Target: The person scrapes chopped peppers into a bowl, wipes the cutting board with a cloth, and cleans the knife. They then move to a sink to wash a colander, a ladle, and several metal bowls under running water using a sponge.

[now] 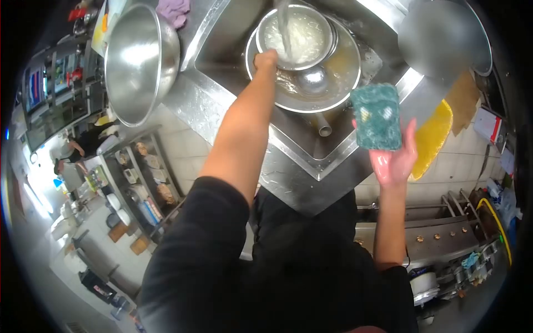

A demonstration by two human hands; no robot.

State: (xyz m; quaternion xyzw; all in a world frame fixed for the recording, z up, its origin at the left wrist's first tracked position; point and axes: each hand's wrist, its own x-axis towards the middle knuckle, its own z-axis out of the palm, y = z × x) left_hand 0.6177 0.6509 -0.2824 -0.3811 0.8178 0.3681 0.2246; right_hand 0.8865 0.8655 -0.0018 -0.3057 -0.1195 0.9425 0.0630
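Note:
My left hand point(265, 59) grips the near-left rim of a round metal bowl point(331, 40), its fingers partly hidden. A stream of water point(283, 28) pours into the bowl, and the water inside is churned and frothy. The bowl sits in a larger round basin point(358, 66) holding cloudy water, where a rounded, shiny metal piece point(312, 80) shows. To the right, clear of the basin, my right hand point(393, 164) holds up a green scouring pad point(377, 117). Its palm looks wet, and the pad covers most of the fingers.
Around the basin is a steel sink point(222, 41), with a metal tube end point(324, 130) below the basin. A big steel bowl point(136, 64) stands left, a round metal vessel point(444, 39) right. A yellow item point(433, 141) lies beyond my right hand. Shelves point(147, 172) stand at left.

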